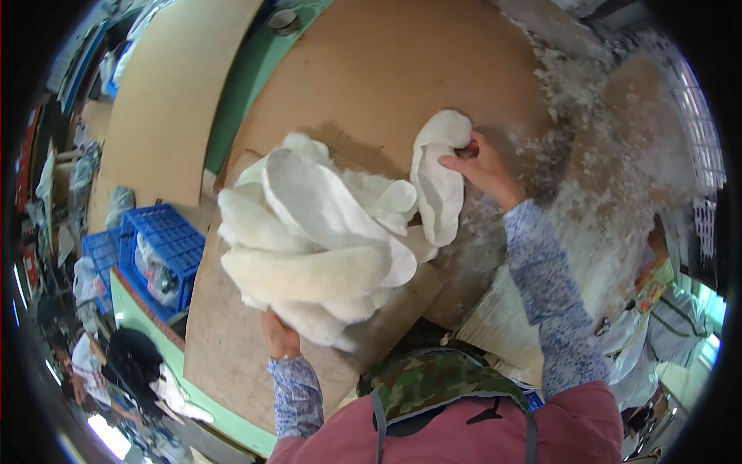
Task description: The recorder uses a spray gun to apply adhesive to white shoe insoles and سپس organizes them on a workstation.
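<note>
A pile of white and cream fleece insoles lies on the brown board in front of me, with fluffy sides and smooth pale backings showing. My left hand touches the pile's near left edge; its fingers are hidden beneath the fleece. To the right of the pile, my right hand is closed on the edge of a white insole, thumb on top and fingers at its far side. That insole is long and curved, its fluffy rim folded up around a flatter grey-white middle. Its lower end meets the pile.
Loose white fluff covers the right side of the brown board. Blue plastic crates holding bagged things stand at the left, beside a second tan board. A small round tin sits at the far edge on a green surface.
</note>
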{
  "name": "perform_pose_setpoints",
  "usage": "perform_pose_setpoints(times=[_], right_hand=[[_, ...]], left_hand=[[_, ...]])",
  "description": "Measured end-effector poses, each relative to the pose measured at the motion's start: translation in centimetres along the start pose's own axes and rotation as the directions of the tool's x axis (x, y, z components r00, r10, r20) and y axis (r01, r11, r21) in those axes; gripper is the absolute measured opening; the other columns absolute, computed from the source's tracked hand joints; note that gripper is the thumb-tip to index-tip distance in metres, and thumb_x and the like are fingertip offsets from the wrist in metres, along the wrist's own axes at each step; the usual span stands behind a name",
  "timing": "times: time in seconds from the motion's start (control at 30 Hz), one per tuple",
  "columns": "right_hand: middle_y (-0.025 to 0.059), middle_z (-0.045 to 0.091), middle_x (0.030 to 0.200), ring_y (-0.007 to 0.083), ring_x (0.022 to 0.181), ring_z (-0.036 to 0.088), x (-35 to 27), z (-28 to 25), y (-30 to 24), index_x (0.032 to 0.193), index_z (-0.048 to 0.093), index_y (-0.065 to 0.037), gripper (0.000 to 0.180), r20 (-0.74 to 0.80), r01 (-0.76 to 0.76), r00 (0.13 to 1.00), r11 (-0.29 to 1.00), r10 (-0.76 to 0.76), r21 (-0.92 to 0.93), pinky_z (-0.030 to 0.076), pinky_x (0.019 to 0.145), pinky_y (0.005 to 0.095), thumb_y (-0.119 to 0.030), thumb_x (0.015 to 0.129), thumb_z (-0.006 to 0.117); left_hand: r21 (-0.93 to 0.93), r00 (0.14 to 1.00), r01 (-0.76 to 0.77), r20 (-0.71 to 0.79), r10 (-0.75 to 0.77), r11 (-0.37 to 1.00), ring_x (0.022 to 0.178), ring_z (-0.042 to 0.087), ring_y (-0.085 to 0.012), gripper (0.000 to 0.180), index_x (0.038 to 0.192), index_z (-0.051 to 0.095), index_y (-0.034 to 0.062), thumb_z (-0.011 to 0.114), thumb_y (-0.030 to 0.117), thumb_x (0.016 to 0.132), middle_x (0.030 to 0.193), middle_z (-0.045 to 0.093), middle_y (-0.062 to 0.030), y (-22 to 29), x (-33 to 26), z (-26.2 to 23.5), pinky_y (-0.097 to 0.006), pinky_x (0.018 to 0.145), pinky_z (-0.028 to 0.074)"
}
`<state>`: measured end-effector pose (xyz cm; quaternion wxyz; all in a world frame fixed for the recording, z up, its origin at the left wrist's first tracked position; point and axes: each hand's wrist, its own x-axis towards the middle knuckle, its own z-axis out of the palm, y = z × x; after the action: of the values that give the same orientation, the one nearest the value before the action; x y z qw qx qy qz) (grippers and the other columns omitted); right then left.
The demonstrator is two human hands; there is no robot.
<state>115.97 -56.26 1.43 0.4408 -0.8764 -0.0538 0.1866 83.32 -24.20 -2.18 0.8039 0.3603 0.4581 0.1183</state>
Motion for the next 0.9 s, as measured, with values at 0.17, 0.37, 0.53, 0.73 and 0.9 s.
perform_pose_setpoints(times=[0.17,0.37,0.53,0.73,0.9], right_hand=[[0.0151,0.063,0.102,0.0238,0.094,0.061,-2.3,6.4,5.3,0.118,0.051,0.004,0.053,-0.433,0.059,0.895,0.99,-0.11,-0.131,0.049,0.08,0.0327,-0.016,0.073,0.072],[0.0092,0.062,0.105,0.0154,0.09,0.062,-2.8,1.5,-6.6,0.122,0.051,0.0,0.043,-0.022,0.067,0.996,0.563,-0.086,0.824,0.05,0.078,0.0288,-0.003,0.08,0.06],[0.0119,0.058,0.112,0.0182,0.099,0.058,-3.8,3.9,-10.8,0.124,0.048,0.004,0.058,0.459,-0.019,0.835,0.818,-0.302,0.575,0.047,0.085,0.0283,-0.016,0.075,0.07],[0.0208,0.04,0.132,0.0312,0.113,0.05,0.2,9.9,-7.4,0.129,0.043,0.004,0.085,0.432,0.281,0.858,0.958,-0.277,0.056,0.04,0.096,0.0349,-0.038,0.064,0.079],[0.0164,0.043,0.133,0.0238,0.123,0.042,0.8,9.8,-8.4,0.134,0.038,0.002,0.08,0.728,-0.247,0.613,0.801,-0.307,0.545,0.033,0.102,0.0335,-0.034,0.072,0.074]], left_hand=[[0.116,0.999,-0.017,0.028,0.014,0.993,0.118,0.047,-0.0244,0.048,0.134,0.033,-0.0015,0.043,0.008,0.088,0.13,0.046,-0.0132,0.1,-0.1,1.1,-0.035,0.098,0.041],[0.079,0.991,-0.136,-0.006,0.137,0.988,0.111,0.054,-0.0215,0.039,0.124,0.045,-0.0017,0.046,0.014,0.089,0.122,0.055,-0.0104,-0.6,-0.9,1.6,-0.033,0.093,0.045],[0.046,0.992,-0.073,-0.101,0.077,0.996,0.109,0.056,-0.0213,0.04,0.125,0.044,-0.002,0.047,0.012,0.088,0.122,0.055,-0.011,0.3,-1.1,2.3,-0.034,0.093,0.045],[0.242,0.989,-0.118,0.111,0.093,0.963,0.118,0.048,-0.0254,0.051,0.136,0.03,0.0003,0.045,0.007,0.087,0.132,0.044,-0.0128,0.6,-0.6,3.4,-0.037,0.098,0.042],[0.112,0.974,-0.034,0.224,0.008,0.993,0.119,0.047,-0.0265,0.052,0.138,0.027,0.0014,0.046,0.017,0.092,0.134,0.043,-0.0142,0.2,0.6,5.6,-0.038,0.099,0.042]])
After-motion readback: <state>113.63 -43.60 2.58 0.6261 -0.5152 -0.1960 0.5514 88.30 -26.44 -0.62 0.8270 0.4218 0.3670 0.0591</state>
